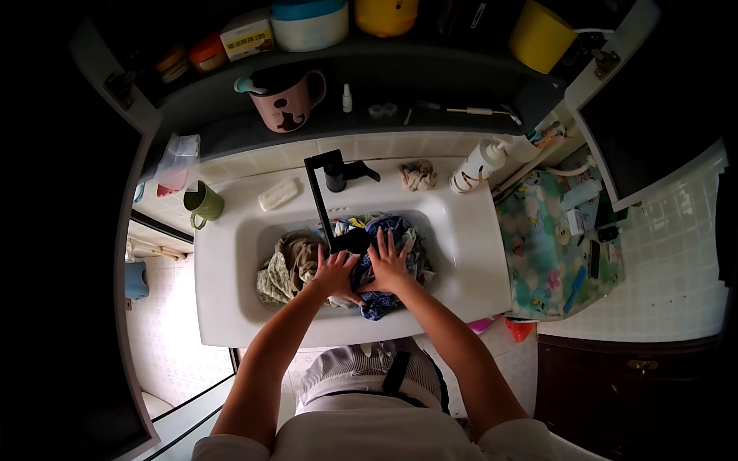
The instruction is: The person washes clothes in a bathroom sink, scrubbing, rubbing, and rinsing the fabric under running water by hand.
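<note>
Both hands are over a white sink heaped with wet-looking clothes. My left hand lies with fingers spread at the middle of the pile, beside a brown and patterned cloth. Fingers apart, my right hand presses on a dark blue patterned garment. A black faucet reaches out over the basin, its spout end just ahead of my hands. Some of the clothing beneath the faucet and hands is hidden.
On the sink's back ledge are a soap bar, a crumpled cloth and a white pump bottle. A green mug stands at the left corner. Above, a dark shelf holds a pink cup. Open cabinet doors flank both sides.
</note>
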`<state>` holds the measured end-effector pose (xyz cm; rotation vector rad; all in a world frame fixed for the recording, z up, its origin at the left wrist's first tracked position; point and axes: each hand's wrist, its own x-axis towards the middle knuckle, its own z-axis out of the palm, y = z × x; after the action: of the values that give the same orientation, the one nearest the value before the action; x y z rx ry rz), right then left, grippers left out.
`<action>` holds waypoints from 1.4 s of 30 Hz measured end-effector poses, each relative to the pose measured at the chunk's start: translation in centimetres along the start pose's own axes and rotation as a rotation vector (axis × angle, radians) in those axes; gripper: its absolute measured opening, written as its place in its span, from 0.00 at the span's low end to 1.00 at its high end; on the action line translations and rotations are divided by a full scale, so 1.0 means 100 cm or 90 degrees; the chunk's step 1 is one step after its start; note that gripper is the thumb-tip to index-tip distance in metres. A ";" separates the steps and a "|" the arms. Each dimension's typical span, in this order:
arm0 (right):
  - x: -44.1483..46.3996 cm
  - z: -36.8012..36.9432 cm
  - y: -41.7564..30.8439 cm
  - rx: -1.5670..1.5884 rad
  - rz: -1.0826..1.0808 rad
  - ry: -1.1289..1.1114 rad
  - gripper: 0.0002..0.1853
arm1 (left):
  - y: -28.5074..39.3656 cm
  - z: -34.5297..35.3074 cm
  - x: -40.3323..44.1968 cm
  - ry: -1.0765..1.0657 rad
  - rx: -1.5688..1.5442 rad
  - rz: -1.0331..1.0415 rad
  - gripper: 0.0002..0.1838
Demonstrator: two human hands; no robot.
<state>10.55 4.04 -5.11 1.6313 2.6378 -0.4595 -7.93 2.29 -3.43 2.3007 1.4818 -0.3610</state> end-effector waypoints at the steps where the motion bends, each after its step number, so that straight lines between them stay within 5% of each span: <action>1: 0.000 0.004 -0.002 -0.029 0.000 0.013 0.77 | -0.004 0.020 0.004 0.022 0.009 -0.015 0.77; 10: 0.022 0.030 0.006 -0.161 -0.005 -0.024 0.76 | 0.015 0.030 0.035 -0.195 0.075 -0.132 0.74; 11: 0.025 0.032 0.008 -0.175 -0.012 -0.011 0.74 | 0.008 0.040 0.048 -0.304 -0.066 -0.149 0.77; 14: 0.035 0.024 0.010 -0.161 0.002 -0.119 0.77 | 0.035 -0.026 0.031 -0.107 0.236 -0.103 0.73; 20: 0.049 0.039 0.022 -0.110 -0.008 -0.119 0.77 | 0.021 0.003 0.069 -0.238 0.122 -0.063 0.77; 32: 0.053 0.034 0.034 -0.031 -0.032 -0.132 0.79 | 0.032 0.011 0.071 -0.130 0.161 -0.181 0.67; 34: 0.045 0.030 0.034 -0.024 -0.048 -0.044 0.76 | 0.034 0.014 0.058 -0.108 0.155 -0.195 0.65; 40: 0.011 0.035 0.039 0.073 -0.115 0.117 0.65 | 0.005 0.026 0.016 -0.033 -0.239 -0.114 0.66; 42: -0.014 0.010 0.038 0.057 -0.090 0.072 0.63 | 0.009 0.032 0.003 0.025 -0.163 -0.085 0.72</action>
<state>14.43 4.14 -6.77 1.5434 2.8692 -0.5090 -7.00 0.78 -6.28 2.0265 1.6027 -0.1525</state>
